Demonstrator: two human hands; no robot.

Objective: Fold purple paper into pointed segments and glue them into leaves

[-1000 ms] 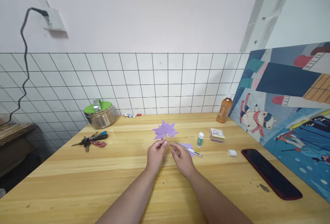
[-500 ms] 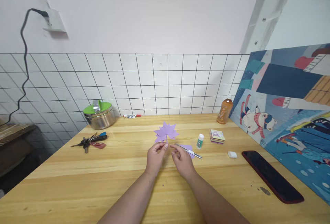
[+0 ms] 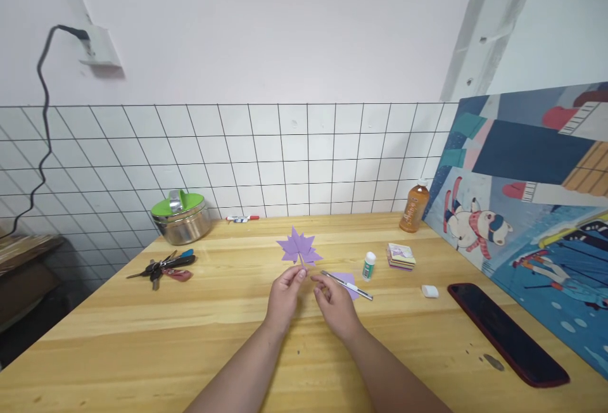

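A purple paper maple leaf point(image 3: 297, 247) with pointed lobes stands out beyond my hands over the table. My left hand point(image 3: 284, 296) pinches the leaf's thin stem between thumb and fingertips. Close by on the right is my right hand point(image 3: 336, 304), its fingers loosely bent and apart, holding nothing; the index fingertip points toward the stem's lower end. Just past the right hand lies a slim silver-and-black pen-like tool point(image 3: 360, 291) across a small purple paper piece point(image 3: 346, 277). An uncapped-looking glue stick point(image 3: 368, 267) stands upright farther right.
Right of the glue are a stack of small papers point(image 3: 400, 256), a white cap point(image 3: 430, 291), a phone point(image 3: 506, 334) and a bottle point(image 3: 415, 208). On the left are keys point(image 3: 164, 267), a green-lidded pot point(image 3: 183, 223) and a marker point(image 3: 242, 218). A picture board point(image 3: 522, 210) leans at right.
The leaf has tilted and turned slightly left, showing its stem more clearly. My left hand keeps its pinch, and my right hand stays beside it. The view has shifted slightly.
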